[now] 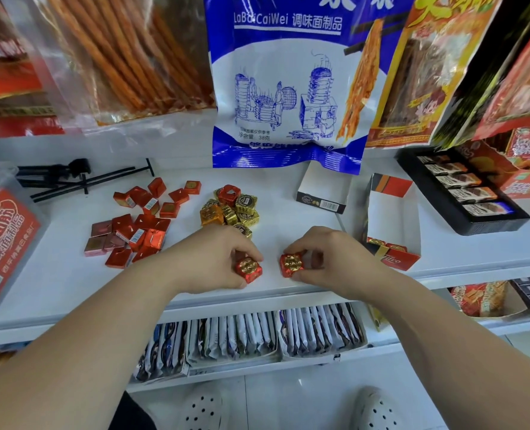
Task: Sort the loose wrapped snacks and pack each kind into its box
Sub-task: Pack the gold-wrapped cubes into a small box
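Head view: white shelf [288, 218], contents as seen.

- Left hand [223, 259]: grip pinching a red foil candy [249, 268] with a gold top, low over the shelf near its front edge.
- Right hand [329, 259]: grip pinching a second red foil candy [292, 264], just beside the first, the two apart.
- Gold-wrapped candies [242, 212]: a cluster behind the left hand, one red and one orange piece among them.
- Flat red squares [139, 225]: a loose heap to the left of the cluster, a few pinkish ones at its left edge.
- Open white box [319, 187]: behind the right hand, toward the back of the shelf.
- Red-fronted box [394, 212]: right of the right hand, with a few wrapped pieces at its near end.
- Black tray [499, 220]: far right, holding a row of wrapped bars.
- Blue-and-white bag [285, 88]: hanging above the shelf.
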